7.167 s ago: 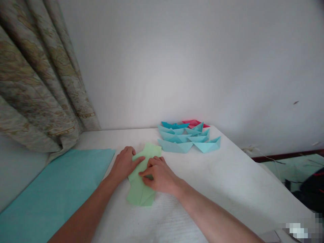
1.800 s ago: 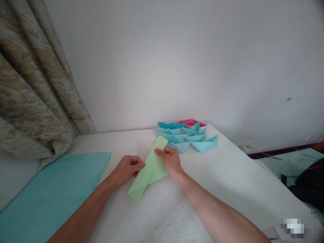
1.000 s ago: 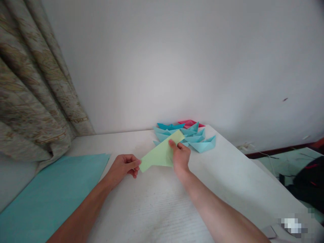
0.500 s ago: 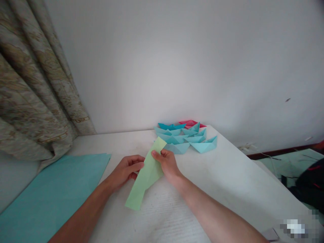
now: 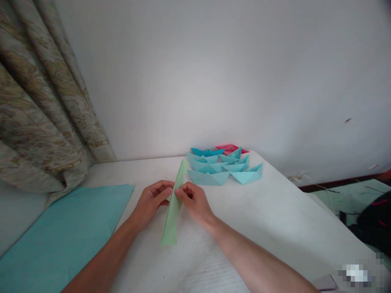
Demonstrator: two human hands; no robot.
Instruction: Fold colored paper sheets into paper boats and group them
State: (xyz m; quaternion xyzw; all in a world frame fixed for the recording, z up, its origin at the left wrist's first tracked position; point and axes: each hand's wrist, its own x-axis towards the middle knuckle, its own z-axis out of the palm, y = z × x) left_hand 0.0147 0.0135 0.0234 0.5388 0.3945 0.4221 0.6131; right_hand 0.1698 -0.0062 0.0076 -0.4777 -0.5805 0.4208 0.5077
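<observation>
A folded sheet of light green paper (image 5: pixel 171 224) is held up above the white table, its long folded edge turned toward me so that it looks narrow. My left hand (image 5: pixel 154 199) grips it from the left, thumb near the edge and fingers behind. From the right, my right hand (image 5: pixel 194 201) pinches it at mid-length, with the fingers curled. The far side of the paper is hidden from view. Just beyond the hands, several folded light blue paper boats (image 5: pixel 209 178) stand in rows, with a darker blue boat (image 5: pixel 207 152) and a pink boat (image 5: pixel 230 148) at the back.
Large teal sheets (image 5: pixel 70 228) lie on the left of the white table (image 5: pixel 259 228). A patterned curtain (image 5: pixel 45 101) hangs at the left, and a wall (image 5: pixel 214 73) rises behind. Beyond the table's right edge are cables and a black item (image 5: pixel 375 221).
The green paper has turned from showing its broad face to nearly edge-on and stands more upright. My right hand has shifted slightly down and left, its thumb now close to my left thumb.
</observation>
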